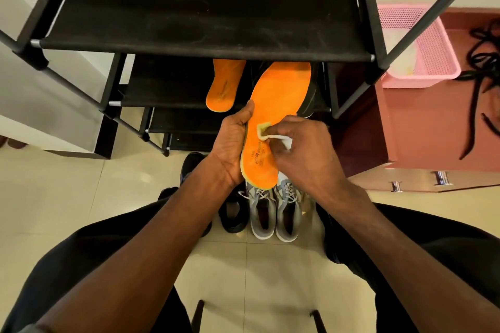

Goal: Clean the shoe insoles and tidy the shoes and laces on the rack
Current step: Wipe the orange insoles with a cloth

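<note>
1. At the centre of the head view, an orange insole [273,119] is gripped along its left edge by the left hand [232,143], thumb curled over the rim; the fingers behind it are hidden.
2. A white cloth [270,136] is pinched in the right hand [303,149] and pressed onto the insole's middle; most of the cloth is covered by the fingers.
3. A second orange insole [223,86] is seen on a lower shelf of the black rack [205,8], its upper end hidden by the top shelf.
4. Grey shoes [273,211] and a black shoe [232,213] are partly blocked on the floor.
5. Black laces [479,81] by a pink basket [422,43] are cut off at the right edge.
</note>
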Demonstrator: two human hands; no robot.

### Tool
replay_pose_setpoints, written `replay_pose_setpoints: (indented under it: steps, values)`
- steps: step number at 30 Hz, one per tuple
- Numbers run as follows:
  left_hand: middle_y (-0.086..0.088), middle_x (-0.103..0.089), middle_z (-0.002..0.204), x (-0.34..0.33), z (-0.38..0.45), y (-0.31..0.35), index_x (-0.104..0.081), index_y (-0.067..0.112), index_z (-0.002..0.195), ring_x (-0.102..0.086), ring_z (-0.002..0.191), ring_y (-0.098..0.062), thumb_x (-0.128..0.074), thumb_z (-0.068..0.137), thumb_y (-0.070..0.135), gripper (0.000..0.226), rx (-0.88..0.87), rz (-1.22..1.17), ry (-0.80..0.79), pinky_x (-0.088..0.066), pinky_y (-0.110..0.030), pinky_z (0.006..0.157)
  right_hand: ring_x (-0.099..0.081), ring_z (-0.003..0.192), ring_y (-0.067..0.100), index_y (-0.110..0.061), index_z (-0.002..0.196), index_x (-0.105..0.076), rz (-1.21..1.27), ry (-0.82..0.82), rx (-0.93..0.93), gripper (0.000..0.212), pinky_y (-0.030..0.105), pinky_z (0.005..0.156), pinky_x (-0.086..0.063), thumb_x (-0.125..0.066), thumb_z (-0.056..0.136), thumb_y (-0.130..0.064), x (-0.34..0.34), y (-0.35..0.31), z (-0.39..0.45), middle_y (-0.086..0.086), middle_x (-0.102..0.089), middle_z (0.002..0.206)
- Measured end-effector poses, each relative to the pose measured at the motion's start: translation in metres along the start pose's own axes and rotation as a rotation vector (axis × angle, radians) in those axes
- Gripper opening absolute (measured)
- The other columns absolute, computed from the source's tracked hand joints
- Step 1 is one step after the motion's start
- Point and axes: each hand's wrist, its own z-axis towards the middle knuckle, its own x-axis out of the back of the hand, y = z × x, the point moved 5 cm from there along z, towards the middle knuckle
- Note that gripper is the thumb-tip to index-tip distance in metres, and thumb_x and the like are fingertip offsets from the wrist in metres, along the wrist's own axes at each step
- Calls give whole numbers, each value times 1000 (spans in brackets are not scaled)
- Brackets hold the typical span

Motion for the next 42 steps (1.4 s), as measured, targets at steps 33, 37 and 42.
replay_pose_setpoints:
  steps: [33,37,42]
  values:
    - [-14,-77,97,-3,2,-2,-67,10,110,-76,80,-26,-36,110,39,43,-96,36,45,-64,-37,66,-72,103,18,-15,106,-83,-36,53,-89,27,42,93,-59,-68,87,-2,21,14,12,0,-78,112]
    - [-14,-78,99,-1,2,-2,-67,9,114,-77,82,-27,-35,109,42,46,-73,33,45,-65,-38,66,-71,103,21,-19,105,-83,-91,-10,-41,27,43,91,-59,-67,86,-8,10,7,7,-2,-77,109]
    - [-15,-76,105,-3,3,-10,-66,10,120,-74,87,-26,-41,108,43,43,-60,122,48,-64,-36,74,-71,103,18,-14,113,-80,-139,167,-155,25,33,95,-57,-70,90,-9,39,22,17,1,-76,116]
